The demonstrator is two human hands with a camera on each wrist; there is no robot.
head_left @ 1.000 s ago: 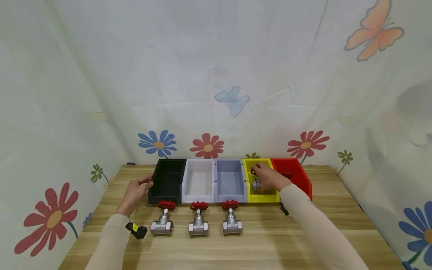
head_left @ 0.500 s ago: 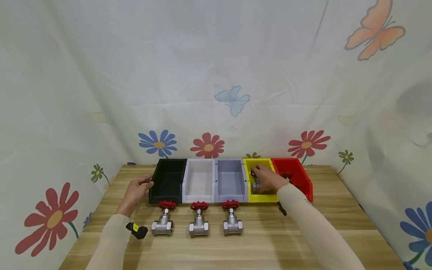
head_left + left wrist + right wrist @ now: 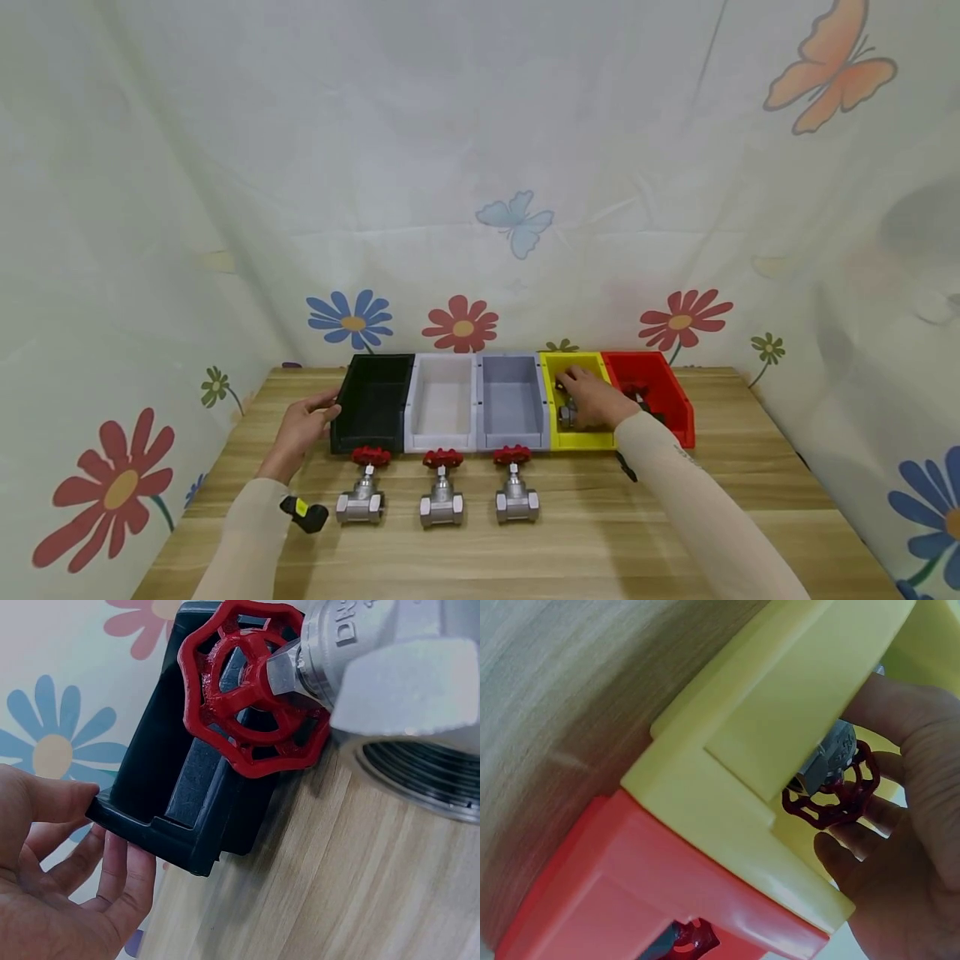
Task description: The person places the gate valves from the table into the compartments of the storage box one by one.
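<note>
My left hand (image 3: 300,429) holds the left side of the black storage bin (image 3: 367,440). In the left wrist view its thumb lies on the rim corner, with fingers against the outside. Inside the yellow bin (image 3: 585,440), my right hand (image 3: 596,398) grips a metal gate valve (image 3: 567,414), which it partly hides. The right wrist view shows fingers around that valve's red handwheel (image 3: 823,820) and the thumb by its body. Three more gate valves, a left one (image 3: 361,504), a middle one (image 3: 442,505) and a right one (image 3: 517,502), lie before the bins, handwheels facing the bins.
A white bin (image 3: 440,440) and a grey bin (image 3: 512,439) stand between the black and yellow ones. At the right end, a red bin (image 3: 684,412) contains another red-wheeled valve (image 3: 637,393). The row stands on a wooden table (image 3: 480,558) before a flowered cloth backdrop (image 3: 412,167).
My right hand has sunk slightly in the yellow bin with the valve, and its forearm has shifted a little left. The left hand keeps its place on the black bin.
</note>
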